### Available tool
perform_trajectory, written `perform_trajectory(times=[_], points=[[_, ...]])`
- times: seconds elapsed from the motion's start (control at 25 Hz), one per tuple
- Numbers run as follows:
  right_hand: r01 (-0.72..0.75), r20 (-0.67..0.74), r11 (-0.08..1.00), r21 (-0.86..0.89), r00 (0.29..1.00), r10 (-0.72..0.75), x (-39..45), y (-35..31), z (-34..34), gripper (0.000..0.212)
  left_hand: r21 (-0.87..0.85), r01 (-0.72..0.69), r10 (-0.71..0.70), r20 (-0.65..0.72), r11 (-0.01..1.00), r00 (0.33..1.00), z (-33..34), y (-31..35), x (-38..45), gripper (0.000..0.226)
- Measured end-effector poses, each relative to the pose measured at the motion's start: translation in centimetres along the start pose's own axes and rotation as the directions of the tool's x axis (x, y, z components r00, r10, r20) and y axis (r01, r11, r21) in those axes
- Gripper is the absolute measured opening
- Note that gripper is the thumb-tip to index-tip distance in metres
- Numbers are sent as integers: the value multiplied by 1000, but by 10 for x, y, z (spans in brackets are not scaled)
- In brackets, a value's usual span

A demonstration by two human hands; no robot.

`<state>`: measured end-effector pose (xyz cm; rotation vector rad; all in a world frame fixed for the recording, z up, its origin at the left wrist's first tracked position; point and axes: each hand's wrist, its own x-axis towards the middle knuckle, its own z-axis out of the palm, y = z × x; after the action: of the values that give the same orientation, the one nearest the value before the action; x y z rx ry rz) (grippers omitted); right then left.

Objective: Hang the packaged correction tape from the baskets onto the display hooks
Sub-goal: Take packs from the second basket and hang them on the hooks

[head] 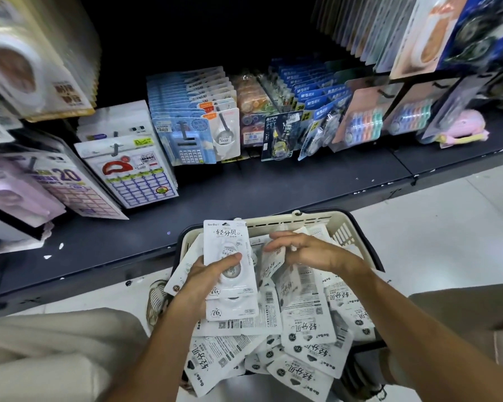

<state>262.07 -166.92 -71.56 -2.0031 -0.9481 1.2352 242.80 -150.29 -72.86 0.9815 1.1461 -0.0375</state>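
Note:
A cream plastic basket [340, 224] sits on the floor in front of me, heaped with white correction tape packs [308, 320]. My left hand [206, 280] grips a small stack of these packs [230, 250] upright above the basket, thumb across the front pack. My right hand [308, 250] reaches into the pile just to the right, fingers curled around the edge of another pack [273, 262]. Display hooks [115, 150] with hanging stationery run along the dark shelf wall ahead.
A dark low shelf [244, 192] lies between the basket and the hanging goods: label packs [134, 175] at left, blue calculator packs [186, 140] in the middle, tape packs [363, 123] at right. White floor [447, 227] spreads to the right. My trouser leg [55, 352] fills the lower left.

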Motion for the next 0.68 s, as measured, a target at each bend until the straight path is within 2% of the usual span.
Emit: perform_trajectory(times=[0.04,0.08,0.16,0.2,0.24,0.32,0.36,0.4,0.48,0.6,0.68], points=[[3,-52,1000,-10,999,-3,-1,2,-1,48,2,1,-1,-7,1000,1000,2,-1,-2,68],[12,-126,993,-117,992,-26,-1,6,-2,48,15,5,-5,-13,1000,1000,4,-2,-4,66],[-34,-221,876,-482,972,-84,-2,15,-5,41,42,21,-21,-6,999,1000,11,-4,-8,67],[-70,-267,827,-557,959,-98,-4,18,-6,37,32,30,-31,4,999,1000,16,-4,-10,71],[-95,-357,865,-493,929,-102,-6,21,-10,29,-1,39,-39,17,999,999,22,-2,-11,73],[-2,-530,990,-139,845,-73,-15,18,-24,9,-99,41,-39,25,994,999,36,10,-12,73],[63,-581,998,6,813,-48,-23,10,-33,23,-139,26,-22,33,990,999,44,17,-15,75],[113,-617,989,93,786,-32,-33,4,-44,36,-161,-6,14,45,987,999,52,24,-20,77],[190,-675,957,220,738,9,-53,-20,-61,43,-174,-111,125,70,978,990,68,40,-32,77],[300,-738,870,391,668,101,-67,-66,-78,34,-172,-283,299,79,944,951,74,71,-58,65],[335,-745,853,401,661,91,-66,-110,-78,22,-144,-413,425,64,899,903,65,102,-84,64]])
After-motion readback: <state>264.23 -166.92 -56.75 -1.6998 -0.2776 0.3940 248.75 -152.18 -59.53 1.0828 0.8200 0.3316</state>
